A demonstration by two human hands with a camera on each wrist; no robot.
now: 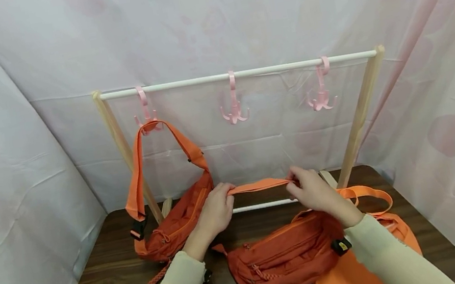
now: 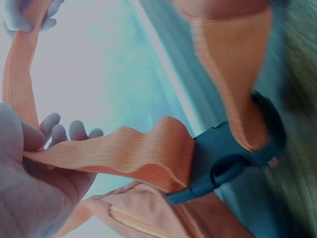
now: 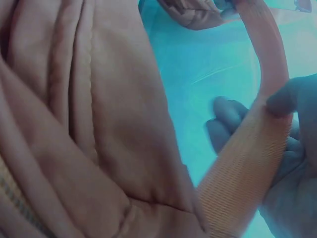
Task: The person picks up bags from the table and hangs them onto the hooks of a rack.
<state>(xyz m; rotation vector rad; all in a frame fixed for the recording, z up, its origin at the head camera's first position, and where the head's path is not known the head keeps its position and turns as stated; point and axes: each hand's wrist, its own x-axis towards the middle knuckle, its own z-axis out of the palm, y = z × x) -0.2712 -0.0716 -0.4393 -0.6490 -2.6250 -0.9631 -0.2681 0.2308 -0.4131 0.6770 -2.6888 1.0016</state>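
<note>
Both hands hold one orange strap (image 1: 259,185), with a stretch of it pulled nearly straight between them. It belongs to the red bag (image 1: 288,256), which is below the hands, more under the right one. I can't tell if that bag is resting on something or hanging a little.

Some things could go wrong. If one hand lets go too soon, the bag's weight could pull the strap down on that side. By the left hand, the strap bends near a black buckle (image 2: 223,153), so it might get twisted there. The orange bag (image 1: 352,281) is under and beside the right arm, and its loop (image 1: 371,193) is close to that arm, so a sleeve could catch on it. Swinging too far left could bump the other red bag (image 1: 181,219), whose strap is looped on the pink hook (image 1: 144,105) up and left of the hands.

The left hand (image 1: 217,208) is nearly closed, with its thumb and fingers squeezing the strap. The right hand (image 1: 313,190) pinches its part between thumb and fingers, and that hand is a bit looser. Past both hands, higher up, are the middle hook (image 1: 234,106) and the right-side hook (image 1: 321,92), with nothing on them.
</note>
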